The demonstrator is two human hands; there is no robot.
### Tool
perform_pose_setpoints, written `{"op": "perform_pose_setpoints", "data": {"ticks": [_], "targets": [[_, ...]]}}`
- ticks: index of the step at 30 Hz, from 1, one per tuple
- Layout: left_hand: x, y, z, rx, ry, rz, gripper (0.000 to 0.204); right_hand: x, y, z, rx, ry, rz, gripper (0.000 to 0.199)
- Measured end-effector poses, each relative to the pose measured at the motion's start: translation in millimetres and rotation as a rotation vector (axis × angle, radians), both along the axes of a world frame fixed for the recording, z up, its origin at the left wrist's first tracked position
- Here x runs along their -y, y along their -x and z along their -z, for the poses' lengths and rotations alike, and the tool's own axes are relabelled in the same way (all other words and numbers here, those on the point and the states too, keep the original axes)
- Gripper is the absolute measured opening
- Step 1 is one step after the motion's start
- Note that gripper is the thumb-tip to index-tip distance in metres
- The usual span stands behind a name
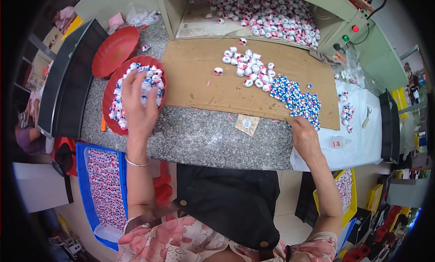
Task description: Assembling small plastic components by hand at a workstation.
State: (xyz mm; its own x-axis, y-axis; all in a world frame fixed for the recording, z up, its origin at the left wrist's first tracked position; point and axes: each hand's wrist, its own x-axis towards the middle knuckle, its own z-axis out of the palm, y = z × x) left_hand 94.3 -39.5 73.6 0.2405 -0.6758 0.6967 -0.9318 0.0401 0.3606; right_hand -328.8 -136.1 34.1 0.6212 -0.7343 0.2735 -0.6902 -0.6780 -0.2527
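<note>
at the far left edge of the granite counter (195, 137) a dark flat tray (68, 81) leans along the side, and just beside it sits an empty red plate (114, 50). in front of that, near the counter's front left corner, a second red plate (110, 96) is heaped with small white, red and blue pieces (152, 78). the left hand (138, 103) lies over this heap with fingers spread wide, palm down, touching the pieces; whether any are pinched under the fingers cannot be told from here. a thin bangle (136, 163) circles that wrist.

below the counter's left front edge, a blue tray (86, 180) holds rows of similar pieces.

a brown cardboard sheet (199, 81) covers the middle of the counter. on it, toward the back, a cluster of white round pieces (247, 67) lies loose, and just right of them a pile of small blue and white pieces (297, 99) stretches toward the sheet's front right corner. a small square card (247, 124) rests at the counter's front edge, between the two hands.

the right hand (304, 137) sits at the front right corner of the cardboard, fingers curled narrow, fingertips touching the near end of the blue and white pile.

behind the cardboard an open box (174, 10) holds many more white and red pieces. right of the hand a white cloth (362, 144) covers the counter's right end, with a few pieces scattered on it.
</note>
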Motion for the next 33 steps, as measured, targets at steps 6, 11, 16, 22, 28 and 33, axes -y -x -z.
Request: {"op": "perform_pose_setpoints", "data": {"ticks": [6,11,16,22,28,33], "targets": [[52,49,30,-0.224,-0.215,0.308,0.025,-3,1,-6,-0.234,0.151,-0.167,0.02],[129,64,62,-0.147,-0.258,0.237,0.023,-2,8,-6,-0.314,0.176,-0.263,0.024],[149,61,72,-0.01,-0.489,0.244,0.023,10,13,-6,0.094,-0.068,-0.075,0.016],[79,62,58,-1.24,-0.476,0.562,0.028,6,-25,9,0.171,-0.044,-0.077,0.016],[-2,73,47,-1.439,-0.515,0.565,0.029,-2,-21,2,-0.049,-0.027,-0.118,0.013],[-25,94,60,-1.463,-0.404,0.819,0.03,-2,-22,5,0.096,-0.12,-0.048,0.015]]}}
